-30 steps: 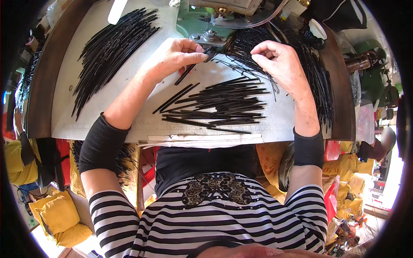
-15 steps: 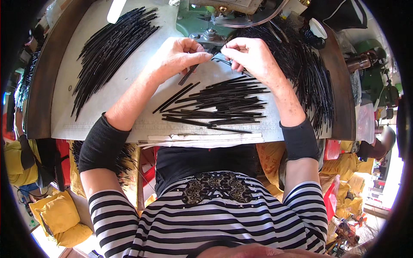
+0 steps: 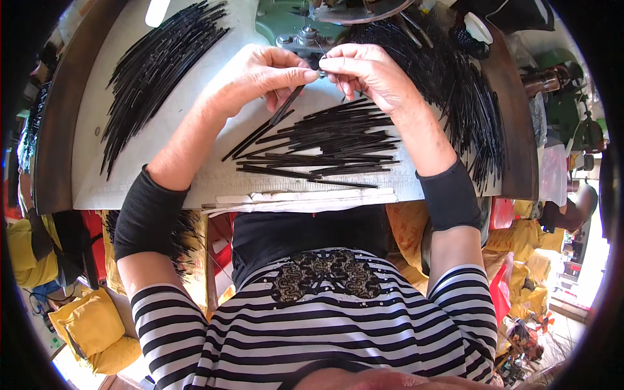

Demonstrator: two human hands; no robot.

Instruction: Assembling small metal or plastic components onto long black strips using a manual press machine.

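I count one green machine (image 3: 273, 25), and I place the rest by it. In front of it I have two hands, the left hand (image 3: 273, 75) and the right hand (image 3: 365, 70), and two black armbands (image 3: 149, 211). I grip at least one black strip (image 3: 287, 106) near it; whether there are two, I can't tell. I see two piles of strips: one left pile (image 3: 162, 84) to its left, one middle pile (image 3: 338, 138) before it. One black heap (image 3: 471, 117) lies to its right. Overlap stops me counting single pieces. I make out one tabletop (image 3: 91, 175) beneath it, and one white bar (image 3: 157, 12) to its left.
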